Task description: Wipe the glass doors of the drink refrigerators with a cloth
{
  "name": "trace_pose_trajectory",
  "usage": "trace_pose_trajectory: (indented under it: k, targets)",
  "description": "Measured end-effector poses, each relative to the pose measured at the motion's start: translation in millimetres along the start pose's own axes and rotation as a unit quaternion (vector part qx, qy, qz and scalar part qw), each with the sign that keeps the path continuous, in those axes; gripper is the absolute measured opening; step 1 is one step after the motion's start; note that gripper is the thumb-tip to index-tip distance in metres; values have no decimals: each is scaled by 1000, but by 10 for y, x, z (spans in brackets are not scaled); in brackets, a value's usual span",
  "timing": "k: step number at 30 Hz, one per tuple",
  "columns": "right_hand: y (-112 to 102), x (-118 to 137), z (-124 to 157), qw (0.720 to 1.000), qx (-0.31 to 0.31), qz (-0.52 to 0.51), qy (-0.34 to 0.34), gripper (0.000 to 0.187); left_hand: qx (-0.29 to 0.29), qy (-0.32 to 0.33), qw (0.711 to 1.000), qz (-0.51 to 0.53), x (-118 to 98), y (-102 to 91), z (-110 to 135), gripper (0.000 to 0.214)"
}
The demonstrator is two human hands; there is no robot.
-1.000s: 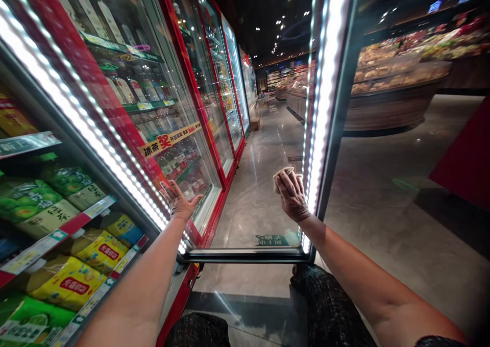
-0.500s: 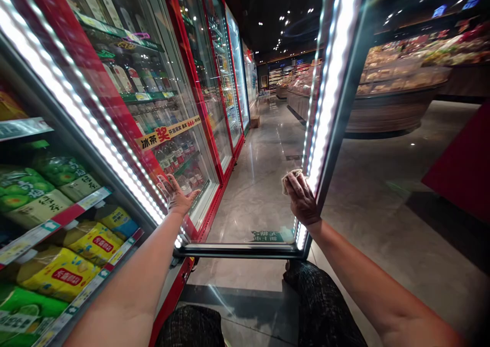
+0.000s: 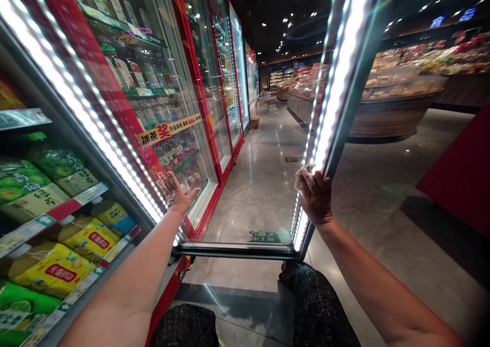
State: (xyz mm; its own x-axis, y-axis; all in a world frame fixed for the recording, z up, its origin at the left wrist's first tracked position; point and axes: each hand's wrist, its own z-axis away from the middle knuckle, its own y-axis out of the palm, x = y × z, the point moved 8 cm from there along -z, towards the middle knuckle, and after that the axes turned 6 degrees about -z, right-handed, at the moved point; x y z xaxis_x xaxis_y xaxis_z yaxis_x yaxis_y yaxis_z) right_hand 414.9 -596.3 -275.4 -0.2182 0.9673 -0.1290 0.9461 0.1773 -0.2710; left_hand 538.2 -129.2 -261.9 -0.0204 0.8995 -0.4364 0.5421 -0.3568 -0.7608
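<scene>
An opened glass cooler door point(image 3: 245, 251) stands in front of me, with bright light strips along both sides. My left hand point(image 3: 178, 193) has its fingers spread flat against the glass near the door's lower left. At the right light strip point(image 3: 333, 92), my right hand point(image 3: 316, 196) grips a crumpled pale cloth point(image 3: 302, 176) and presses it to the glass and frame edge. A green sticker point(image 3: 268, 236) with white characters is on the glass near the bottom rail.
Packaged drinks point(image 3: 63, 268) fill the cooler shelves at left. Red-framed drink coolers point(image 3: 225, 148) line the aisle beyond the glass. A wood-sided display counter point(image 3: 386, 117) stands at right, with a red block-like panel point(image 3: 459, 178) nearer. My knees point(image 3: 314, 296) are below the door.
My right hand has moved right with the cloth, from the glass onto the light strip and frame edge. My left hand stays spread on the glass.
</scene>
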Motion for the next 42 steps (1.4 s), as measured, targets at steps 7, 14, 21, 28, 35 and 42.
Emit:
trace_pose_trajectory:
  k: [7, 14, 21, 28, 35, 42]
  targets:
    - [-87, -142, -612, 998, -56, 2, 41, 56, 1, 0, 1000, 12, 51, 43, -7, 132]
    - [-73, 27, -326, 999, -26, -14, 25, 67, -2, 3, 1000, 19, 50, 39, 4, 132]
    - [-93, -86, -870, 997, -49, -12, 53, 62, -8, 5, 1000, 9, 28, 29, 13, 132]
    - [111, 313, -428, 995, 6, -103, 3, 77, -19, 18, 1000, 2, 14, 4, 27, 132]
    - [120, 221, -550, 991, -36, -128, -3, 75, -32, 25, 999, -6, 26, 4, 29, 124]
    - [232, 395, -613, 990, -16, -132, -50, 74, -45, 46, 998, 17, 48, 36, 24, 124]
